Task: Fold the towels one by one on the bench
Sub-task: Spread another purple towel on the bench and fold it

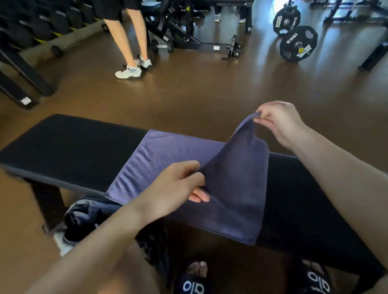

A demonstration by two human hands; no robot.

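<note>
A purple-blue towel (164, 158) lies across the black padded bench (67, 146). Its right part is lifted off the pad and hangs as a slanted flap. My right hand (280, 123) pinches the far corner of that flap, raised above the bench's far edge. My left hand (173, 189) grips the near edge of the same flap above the bench's front side, with fingers under the cloth and thumb on top. The towel's left part lies flat on the pad.
A heap of dark cloth (89, 220) sits on the floor under the bench's front left. My feet in black slides (193, 286) stand below. Another person's legs (131, 49) stand beyond the bench, near dumbbell racks (24, 17), a machine frame (196, 42) and weight plates (297, 43).
</note>
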